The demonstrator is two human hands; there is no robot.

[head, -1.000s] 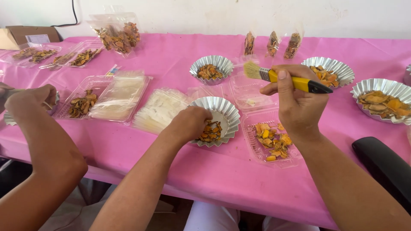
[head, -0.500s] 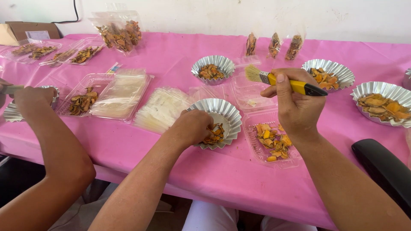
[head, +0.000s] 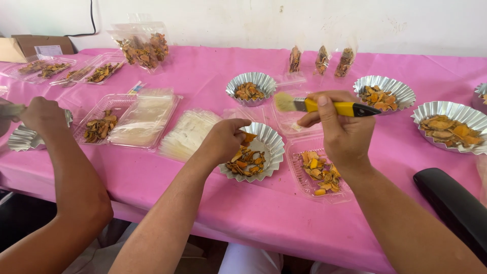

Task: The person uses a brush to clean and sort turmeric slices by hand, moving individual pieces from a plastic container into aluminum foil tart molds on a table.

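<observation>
My left hand [head: 222, 143] reaches into a fluted foil cup [head: 270, 142] of dried orange and brown slices and pinches one orange slice [head: 249, 137] at the cup's near-left side. My right hand [head: 343, 133] hovers just right of the cup, over a clear plastic tray [head: 306, 189] holding more slices. It grips a yellow-handled brush [head: 331, 106] held level, bristles pointing left above the table.
A co-worker's arm [head: 68, 167] at the far left rests its hand by another foil cup [head: 20, 139]. Several foil cups, clear trays and bags of slices lie across the pink tablecloth [head: 203, 76]. A black chair arm [head: 451, 208] sits at the lower right.
My left hand has closed on an orange slice at the cup's rim. The brush has dipped slightly and stays over the tray. The co-worker's hand has shifted a little left.
</observation>
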